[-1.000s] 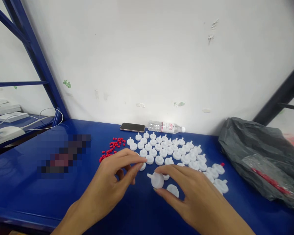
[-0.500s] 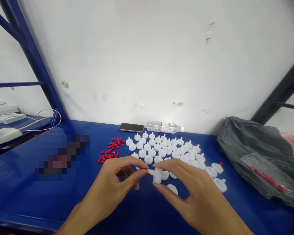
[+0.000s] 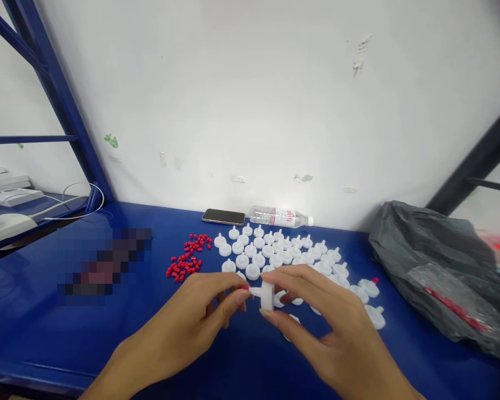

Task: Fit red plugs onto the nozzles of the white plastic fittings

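Observation:
My right hand [image 3: 329, 316] grips a white nozzle cap [image 3: 267, 295] by its round base, between thumb and fingers, with the spout turned left. Pinched between the thumb and forefinger of my left hand [image 3: 208, 311] is a small red cap [image 3: 245, 288], at the tip of that spout. How far it sits on the spout I cannot tell. Behind my hands lie many more white nozzle caps [image 3: 252, 271], most with spouts up. A pile of loose red caps [image 3: 185, 264] lies to their left. One white nozzle cap [image 3: 369, 287] at the right carries a red tip.
Along the wall lie a phone [image 3: 224, 217] and a clear plastic bottle [image 3: 280, 216] on its side. A dark plastic bag [image 3: 420, 266] with a clear bag of red pieces [image 3: 458, 305] rests at right. Blue frame posts [image 3: 62, 94] rise at the left of the blue table [image 3: 37, 333].
The white nozzle cap in my right hand has tilted slightly, and more red now shows at the spout tip between my left fingers. Both hands stay nearly in place.

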